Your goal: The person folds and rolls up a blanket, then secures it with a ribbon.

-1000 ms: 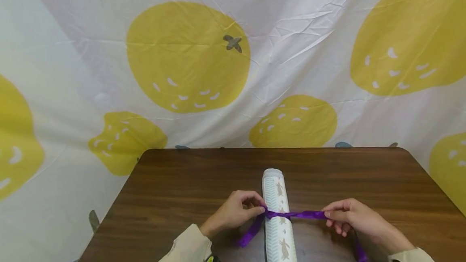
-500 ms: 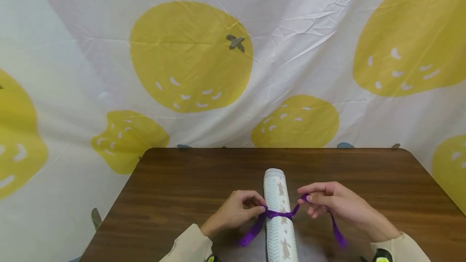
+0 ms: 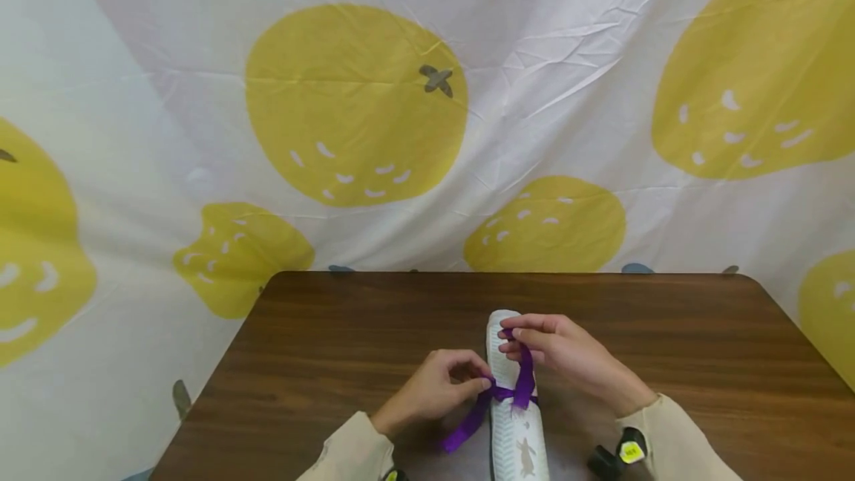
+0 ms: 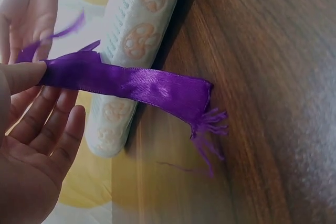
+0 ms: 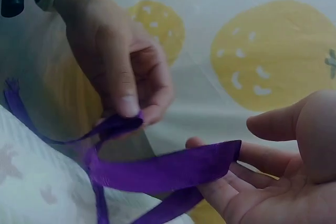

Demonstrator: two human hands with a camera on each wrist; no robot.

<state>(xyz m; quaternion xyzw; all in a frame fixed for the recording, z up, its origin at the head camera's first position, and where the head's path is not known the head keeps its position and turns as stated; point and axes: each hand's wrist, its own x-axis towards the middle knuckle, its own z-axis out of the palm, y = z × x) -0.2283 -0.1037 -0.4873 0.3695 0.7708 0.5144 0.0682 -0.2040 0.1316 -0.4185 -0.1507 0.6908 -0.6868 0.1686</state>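
A length of purple satin ribbon (image 4: 126, 82) goes round a rolled white cloth (image 3: 517, 436) printed with rabbits, which lies lengthwise on the table. On the roll's left side my left hand (image 3: 437, 388) pinches the ribbon between thumb and index finger; its frayed tail hangs down left. My right hand (image 3: 568, 351) is over the roll's upper part, holding the other length of ribbon, which drops from the fingers to the crossing. In the right wrist view this length runs in among the right hand's fingers (image 5: 226, 190), with the thumb standing apart from it.
The dark wood-grain table (image 3: 374, 318) extends to both sides of the roll. Behind it hangs a white cloth backdrop (image 3: 521, 95) with large yellow fruit prints. A black wrist device (image 3: 631, 447) sits at the right sleeve.
My right hand has moved left and away from me, from right of the roll to above it, carrying its ribbon length, which has gone slack. The left hand keeps its pinch in place.
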